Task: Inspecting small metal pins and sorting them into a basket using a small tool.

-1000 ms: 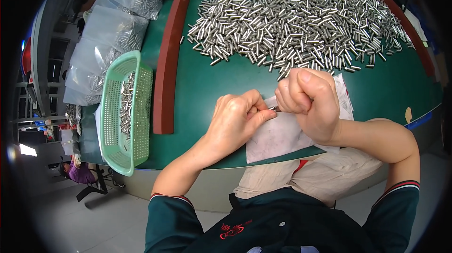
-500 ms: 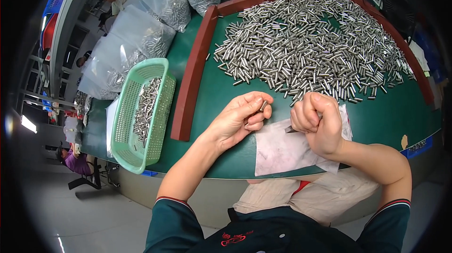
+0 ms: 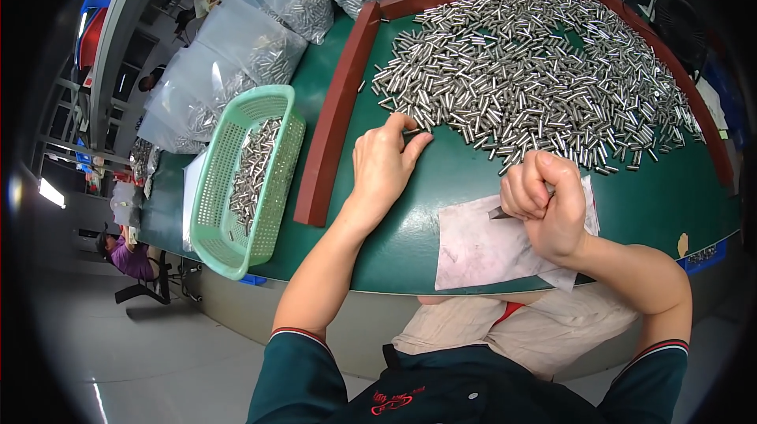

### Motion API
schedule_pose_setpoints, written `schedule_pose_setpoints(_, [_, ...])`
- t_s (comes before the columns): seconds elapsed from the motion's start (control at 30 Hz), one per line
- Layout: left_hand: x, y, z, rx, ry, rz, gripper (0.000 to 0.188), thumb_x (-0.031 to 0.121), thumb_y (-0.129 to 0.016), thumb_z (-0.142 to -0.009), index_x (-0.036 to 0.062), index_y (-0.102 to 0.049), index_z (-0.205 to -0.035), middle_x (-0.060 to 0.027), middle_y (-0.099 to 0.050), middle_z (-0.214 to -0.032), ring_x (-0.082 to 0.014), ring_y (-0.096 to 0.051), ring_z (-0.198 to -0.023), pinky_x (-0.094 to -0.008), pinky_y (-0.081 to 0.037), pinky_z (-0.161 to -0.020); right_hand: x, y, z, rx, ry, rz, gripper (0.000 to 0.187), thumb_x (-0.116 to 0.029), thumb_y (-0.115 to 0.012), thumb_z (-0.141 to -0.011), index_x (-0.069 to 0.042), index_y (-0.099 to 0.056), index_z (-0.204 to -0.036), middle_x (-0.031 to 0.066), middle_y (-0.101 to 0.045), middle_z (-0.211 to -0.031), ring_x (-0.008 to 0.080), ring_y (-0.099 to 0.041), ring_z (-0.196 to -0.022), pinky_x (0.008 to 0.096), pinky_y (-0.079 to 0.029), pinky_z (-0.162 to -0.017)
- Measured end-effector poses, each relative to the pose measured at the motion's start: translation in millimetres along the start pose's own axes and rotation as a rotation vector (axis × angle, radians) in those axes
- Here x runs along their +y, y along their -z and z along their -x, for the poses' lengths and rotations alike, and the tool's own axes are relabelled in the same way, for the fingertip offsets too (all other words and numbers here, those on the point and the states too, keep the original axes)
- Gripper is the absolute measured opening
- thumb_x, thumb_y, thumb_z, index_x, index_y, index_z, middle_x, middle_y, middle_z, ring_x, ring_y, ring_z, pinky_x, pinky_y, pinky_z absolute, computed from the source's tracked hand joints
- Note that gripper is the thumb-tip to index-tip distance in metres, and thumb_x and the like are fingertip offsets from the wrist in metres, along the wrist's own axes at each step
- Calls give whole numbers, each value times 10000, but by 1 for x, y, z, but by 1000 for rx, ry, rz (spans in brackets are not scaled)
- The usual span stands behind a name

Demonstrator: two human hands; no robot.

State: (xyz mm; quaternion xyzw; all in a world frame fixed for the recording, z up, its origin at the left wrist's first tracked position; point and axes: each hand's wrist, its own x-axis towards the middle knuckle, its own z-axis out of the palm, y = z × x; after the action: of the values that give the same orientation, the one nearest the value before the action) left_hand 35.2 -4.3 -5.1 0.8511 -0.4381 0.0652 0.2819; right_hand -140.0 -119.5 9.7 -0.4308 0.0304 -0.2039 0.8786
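Observation:
My left hand reaches to the near left edge of a broad pile of short silvery metal pins. Its thumb and forefinger close around a pin lying at that edge. My right hand is a fist above a stained pale cloth. Out of the fist's lower left side sticks the flat, dark metal tip of a tool; the rest is hidden by the fingers, so its kind does not show.
Dark red bars border the pile on the green tabletop. Left of them stands a light green mesh basket partly filled with pins. Clear bags of pins line the back. People sit at the far left.
My left hand has moved away from the right hand, up and left to the pile's edge; the pin it held is no longer seen in it. My right hand stays over the cloth.

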Motion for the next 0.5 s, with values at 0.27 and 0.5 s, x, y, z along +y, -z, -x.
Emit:
schedule_pose_setpoints(0.27, [4,10,1,-269,329,959,174,177,-551,-839,26,-495,-771,-15,-495,-587,-57,-325,-433,-201,-271,-408,0,1,1,24,-9,-11,367,-221,-330,-858,-86,-296,-518,-4,-274,-434,83,-208,-419,237,-186,-413])
schedule_pose_setpoints(0.5, [8,16,4,-582,558,1474,119,117,-535,-844,30,-507,-920,-51,-564,-711,-16,-290,-455,-162,-222,-410,0,1,-1,39,-31,-23,367,-221,-330,-856,-86,-293,-516,-1,-276,-431,83,-208,-412,238,-191,-410])
